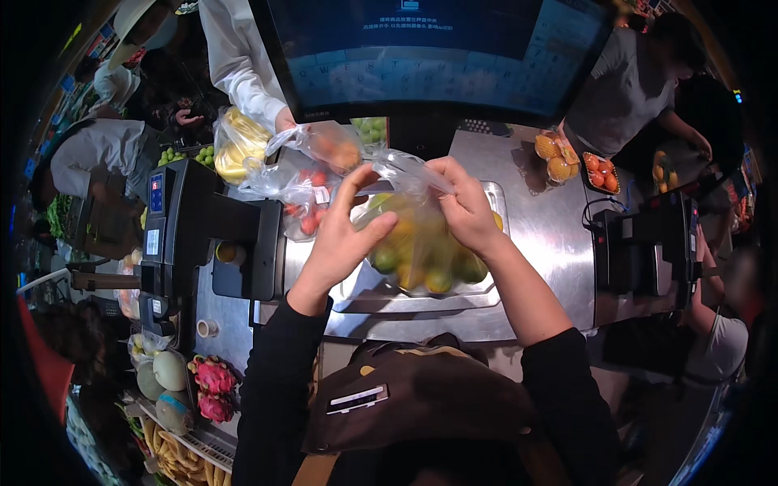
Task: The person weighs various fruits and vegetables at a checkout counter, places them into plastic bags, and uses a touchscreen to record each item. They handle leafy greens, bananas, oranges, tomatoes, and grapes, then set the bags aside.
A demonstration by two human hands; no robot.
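Observation:
A thin clear plastic bag of green-and-yellow citrus fruit (pixel 419 255) sits over the metal scale tray (pixel 486 304). Gathered plastic at the bag's neck is pinched in my right hand (pixel 465 203). My left hand (pixel 346 234) is at the bag's left side, thumb and fingers spread; whether its fingertips touch the plastic is unclear. Just beyond my left hand lies a clear bag of red fruit (pixel 309 222) with a white label. Another bag, of orange fruit (pixel 334 149), is near a person's white-sleeved hand (pixel 284 119).
A large touch screen (pixel 419 61) overhangs the steel counter (pixel 547 243). Black label printers stand left (pixel 176 237) and right (pixel 644 261). Yellow fruit in a bag (pixel 242 146), netted fruit (pixel 556 159), a tray of tomatoes (pixel 600 172) and dragon fruit (pixel 214 386) lie around. Several people stand nearby.

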